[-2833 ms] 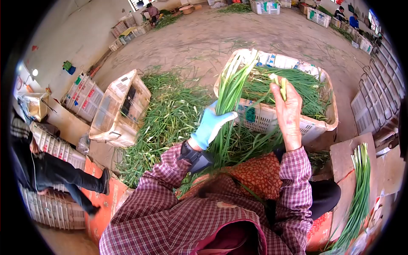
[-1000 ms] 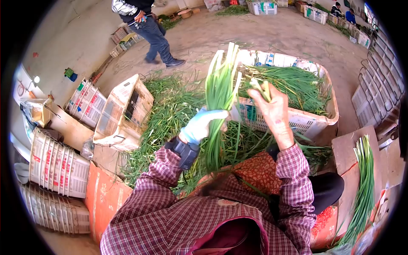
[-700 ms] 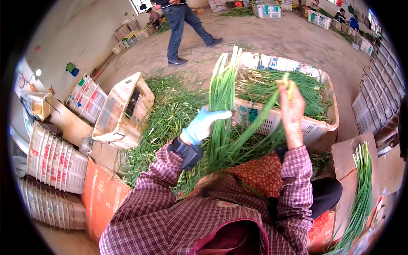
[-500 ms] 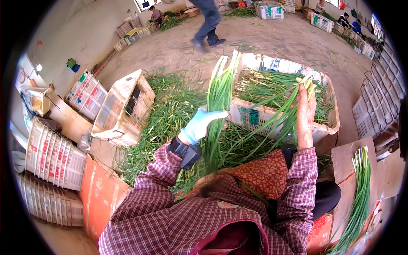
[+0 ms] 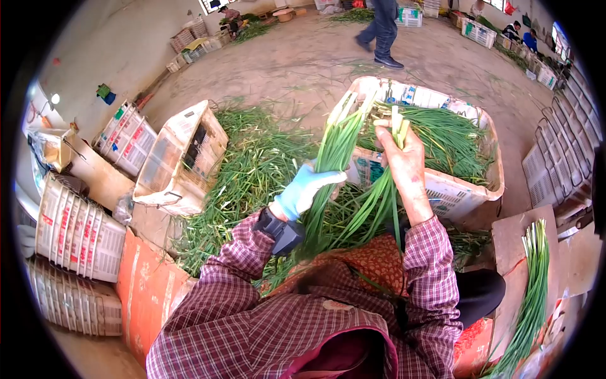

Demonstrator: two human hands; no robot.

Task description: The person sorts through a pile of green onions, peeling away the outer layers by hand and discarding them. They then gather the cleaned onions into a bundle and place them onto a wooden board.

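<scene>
In a light blue glove, my left hand [image 5: 308, 191] is wrapped round a thick bunch of garlic chives [image 5: 344, 139], pale stem ends up and green leaves hanging down. My bare right hand [image 5: 405, 165] pinches a smaller bunch of chives [image 5: 377, 201] just below its white ends, close beside the left bunch. Both hands are over the near left side of a white plastic crate [image 5: 464, 197] that holds more chives [image 5: 451, 136]. Loose leaves [image 5: 252, 151] lie heaped on the floor beyond and below my left hand.
To the right, a tidy bundle of chives [image 5: 536, 271] rests on a board [image 5: 505, 237]. An open crate [image 5: 180, 158] stands at left, near stacked crates [image 5: 82, 234]. More crates [image 5: 555, 151] are stacked at right. A person [image 5: 382, 31] walks past; others sit farther back.
My right hand has moved left with its chives, from above the crate's right part to beside the left bunch. The left bunch now tilts right. The walking person has moved right.
</scene>
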